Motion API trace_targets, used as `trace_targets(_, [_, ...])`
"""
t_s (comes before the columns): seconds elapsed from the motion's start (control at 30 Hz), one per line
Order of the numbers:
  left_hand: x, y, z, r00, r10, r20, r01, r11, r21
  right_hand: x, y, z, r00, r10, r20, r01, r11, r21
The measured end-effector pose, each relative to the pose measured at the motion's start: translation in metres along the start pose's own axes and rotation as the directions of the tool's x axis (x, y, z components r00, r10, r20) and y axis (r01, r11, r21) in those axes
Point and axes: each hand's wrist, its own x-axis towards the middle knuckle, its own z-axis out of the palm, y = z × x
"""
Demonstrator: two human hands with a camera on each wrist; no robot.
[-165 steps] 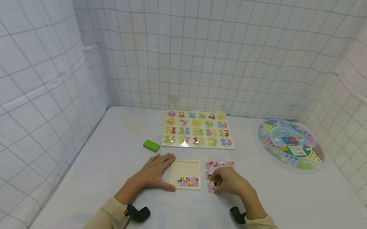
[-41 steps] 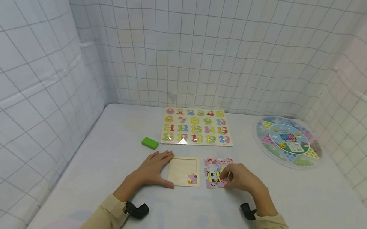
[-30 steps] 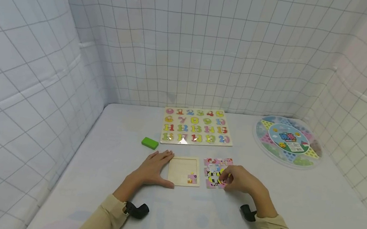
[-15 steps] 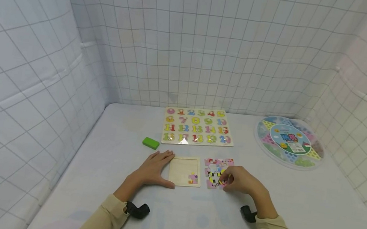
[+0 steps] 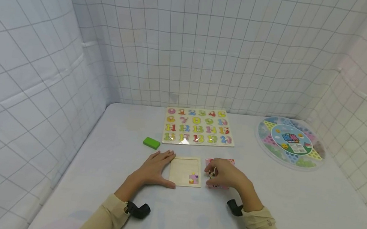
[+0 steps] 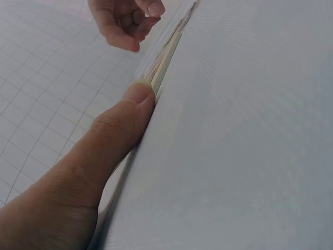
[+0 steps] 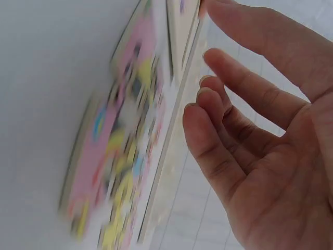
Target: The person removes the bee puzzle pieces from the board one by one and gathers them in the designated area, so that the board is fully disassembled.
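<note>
My left hand (image 5: 152,169) lies spread along the left side of a shallow square wooden puzzle tray (image 5: 182,169); its thumb touches the near edge. One pink jigsaw piece (image 5: 193,178) sits in the tray's near right corner, the remaining floor bare. Just right of the tray, jigsaw pieces (image 5: 231,161) with a pink and yellow picture lie grouped, partly hidden under my right hand (image 5: 229,175). In the right wrist view, that hand's fingers are loosely bent, apart from the thumb, with nothing between them, beside the blurred jigsaw pieces (image 7: 93,172).
A number puzzle board (image 5: 199,127) lies behind the tray. Near its left corner is a green block (image 5: 151,143). At the back right rests a round, colourful game board (image 5: 290,142). Grid-patterned cloth walls (image 5: 197,55) enclose the white table (image 5: 115,148).
Over several seconds, the row in the tray has become one corner piece, and more pieces lie grouped outside. Lately my right hand has shifted left across the group. The left hand has stayed put.
</note>
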Motion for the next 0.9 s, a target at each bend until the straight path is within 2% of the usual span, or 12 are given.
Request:
trace_targets(0.17, [0.001, 0.001, 0.003, 1.000, 0.000, -0.006, 0.000, 1.000, -0.019, 0.018, -0.016, 0.016, 1.000, -0.011, 0.030, 0.013, 0.998, -0.065])
trace_targets(0.27, [0.001, 0.002, 0.005, 1.000, 0.005, 0.003, -0.005, 1.000, -0.017, 0.021, -0.018, 0.025, 1.000, -0.003, 0.026, 0.005, 0.996, -0.091])
trace_targets(0.4, [-0.002, 0.003, 0.007, 1.000, 0.001, 0.014, -0.001, 1.000, -0.020, 0.019, -0.021, 0.031, 1.000, 0.010, 0.026, -0.008, 0.998, -0.064])
trace_targets(0.6, [-0.004, 0.003, 0.005, 1.000, 0.004, 0.020, -0.004, 1.000, -0.008, 0.018, -0.023, 0.033, 0.999, 0.018, 0.026, -0.016, 0.998, -0.054])
trace_targets(0.9, [-0.002, 0.002, -0.001, 1.000, -0.018, 0.012, 0.018, 1.000, -0.006, 0.022, -0.028, 0.027, 0.999, -0.035, 0.015, 0.036, 0.999, -0.036])
